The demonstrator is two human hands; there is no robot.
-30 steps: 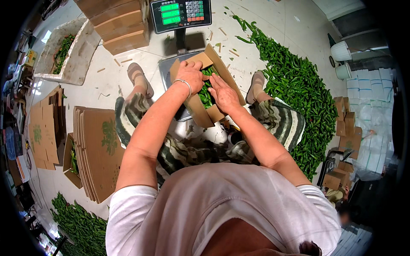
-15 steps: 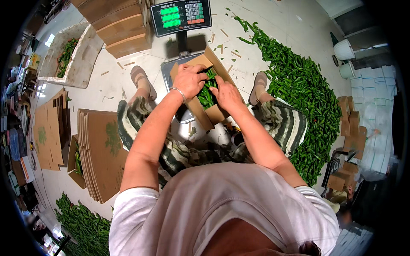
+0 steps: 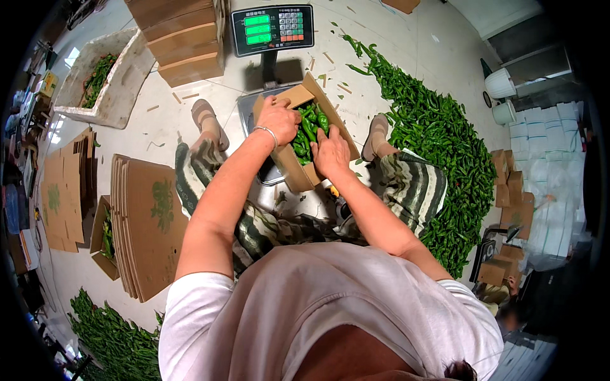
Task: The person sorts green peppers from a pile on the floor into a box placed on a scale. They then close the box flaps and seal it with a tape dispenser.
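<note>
A cardboard box (image 3: 295,173) of green peppers (image 3: 307,129) sits turned at an angle on the platform (image 3: 246,112) of a scale. My left hand (image 3: 279,120), with a bracelet at the wrist, lies over the box's left side; its fingers are spread and bent down toward the peppers. On the right, my right hand (image 3: 332,152) rests on the peppers with fingers apart, inside the right wall. Neither hand has a pepper lifted. The scale's display (image 3: 272,29) glows green beyond the box.
Loose green peppers (image 3: 445,146) form a long heap on the right; another heap (image 3: 114,333) lies lower left. Folded cardboard (image 3: 149,222) stands left, near a small box (image 3: 101,244). Stacked boxes (image 3: 184,44) and a white foam crate (image 3: 130,76) stand far left. Scraps litter the floor.
My right hand has shifted slightly down and left, toward me, uncovering more peppers. My left hand has stayed at the box's left side. The whole view has shifted slightly.
</note>
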